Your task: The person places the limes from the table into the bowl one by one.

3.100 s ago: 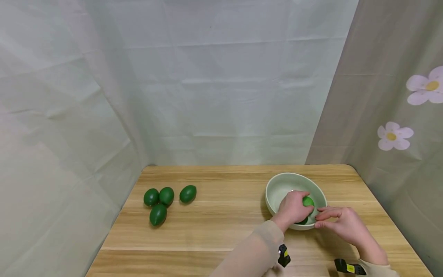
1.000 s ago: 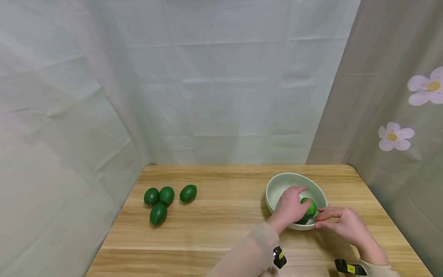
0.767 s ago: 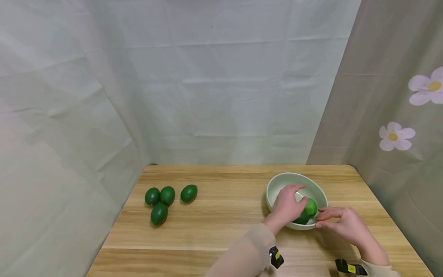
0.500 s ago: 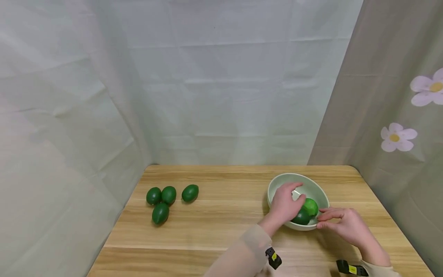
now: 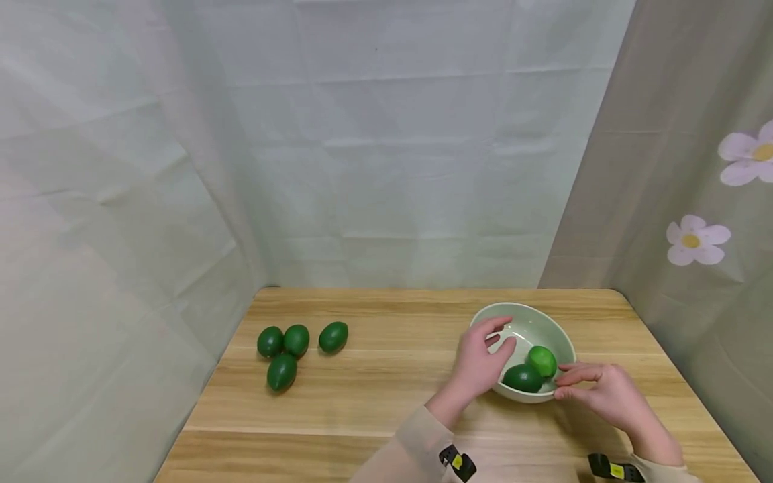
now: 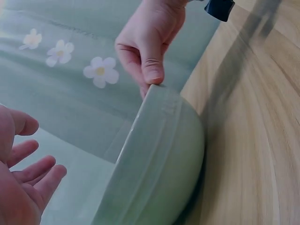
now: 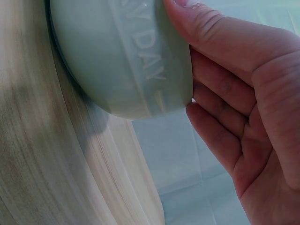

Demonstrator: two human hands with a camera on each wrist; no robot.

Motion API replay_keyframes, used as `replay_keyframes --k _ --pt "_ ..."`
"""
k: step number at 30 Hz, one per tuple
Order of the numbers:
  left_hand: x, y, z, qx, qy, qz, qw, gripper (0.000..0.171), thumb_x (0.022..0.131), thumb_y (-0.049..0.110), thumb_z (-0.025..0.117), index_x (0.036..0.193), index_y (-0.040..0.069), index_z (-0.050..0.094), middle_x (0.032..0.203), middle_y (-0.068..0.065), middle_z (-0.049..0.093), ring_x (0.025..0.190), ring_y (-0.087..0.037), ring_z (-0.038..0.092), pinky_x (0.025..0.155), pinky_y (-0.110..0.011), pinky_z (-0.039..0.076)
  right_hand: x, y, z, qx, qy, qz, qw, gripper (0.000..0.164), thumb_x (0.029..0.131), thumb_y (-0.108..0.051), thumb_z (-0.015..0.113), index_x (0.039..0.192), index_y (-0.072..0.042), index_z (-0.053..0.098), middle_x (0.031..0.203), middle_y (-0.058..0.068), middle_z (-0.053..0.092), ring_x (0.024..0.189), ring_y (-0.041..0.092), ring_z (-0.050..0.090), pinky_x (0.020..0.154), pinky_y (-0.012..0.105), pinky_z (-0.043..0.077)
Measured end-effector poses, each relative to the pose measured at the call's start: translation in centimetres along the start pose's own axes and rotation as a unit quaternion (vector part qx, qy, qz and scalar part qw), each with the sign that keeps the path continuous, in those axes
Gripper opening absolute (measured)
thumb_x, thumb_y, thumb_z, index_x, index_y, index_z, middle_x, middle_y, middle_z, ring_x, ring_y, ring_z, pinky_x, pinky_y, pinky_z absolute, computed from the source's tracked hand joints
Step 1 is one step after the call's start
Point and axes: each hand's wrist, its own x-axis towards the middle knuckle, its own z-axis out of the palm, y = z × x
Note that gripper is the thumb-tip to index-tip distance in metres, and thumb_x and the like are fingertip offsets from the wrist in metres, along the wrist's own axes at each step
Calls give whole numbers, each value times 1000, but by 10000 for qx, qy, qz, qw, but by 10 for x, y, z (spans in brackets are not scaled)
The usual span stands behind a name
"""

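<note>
A pale green bowl (image 5: 527, 322) stands at the right of the table. In it lie a bright green lime (image 5: 541, 362) and a darker green, avocado-like fruit (image 5: 523, 378), touching each other. My left hand (image 5: 477, 362) is over the bowl's left side, fingers spread and holding nothing; its parted fingers also show in the left wrist view beside the bowl wall (image 6: 154, 154). With thumb and fingers, my right hand (image 5: 610, 396) pinches the rim at the near right. The right wrist view shows that thumb on the bowl's outside (image 7: 108, 61), near raised lettering.
Several dark green oval fruits lie at the table's left: three touching in a cluster, such as the nearest fruit (image 5: 282, 372), and a single one (image 5: 333, 337) to their right. Pale cloth (image 5: 398, 168) hangs behind the wooden table (image 5: 386, 396) and along both sides.
My left hand has let go of the lime and drawn left toward the rim, uncovering both fruits in the bowl. My right hand keeps its pinch on the rim.
</note>
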Motion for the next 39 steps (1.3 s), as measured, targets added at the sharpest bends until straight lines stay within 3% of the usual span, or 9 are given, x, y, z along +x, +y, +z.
replay_keyframes --k 7,10,15,28,34,39 --pt "-7 -4 -22 -339 149 -302 9989 34 102 8 72 135 6 73 131 -7 71 121 -18 66 105 -41 55 -1 2 1 -65 39 -59 10000 19 71 -27 101 82 -32 86 101 -3 82 101 5 73 89 0 37" --pt "-11 -7 -33 -478 220 -410 9978 34 101 8 73 135 6 73 131 -5 70 121 -22 66 103 -37 56 -1 3 1 -56 67 -90 9999 19 71 -27 101 81 -31 86 101 -3 82 100 4 73 89 0 37" --pt "-17 -17 -52 -623 373 -479 9962 35 100 6 72 136 4 72 131 -13 70 121 -29 68 100 -31 57 0 3 1 -64 30 -30 10000 19 71 -28 101 81 -32 85 100 -4 82 101 5 72 89 0 37" --pt "-32 -37 -107 -241 627 -592 9960 36 102 8 71 138 3 70 136 -12 69 125 -33 66 101 -33 57 0 2 2 -5 78 -107 9999 19 71 -26 101 82 -30 86 99 -3 82 101 4 72 89 0 37" --pt "-36 -42 -131 -113 789 -696 9944 35 104 10 71 139 3 69 138 -12 69 129 -39 63 103 -35 56 -1 2 2 -50 6 62 10000 19 71 -28 101 82 -31 86 100 -4 82 103 6 72 89 0 37" --pt "-34 -45 -144 52 1025 -764 9918 34 105 12 71 138 5 70 137 -10 70 128 -31 65 104 -36 55 -1 1 1 -76 28 53 10000 19 71 -27 101 82 -31 86 100 -4 82 103 7 73 89 0 37"
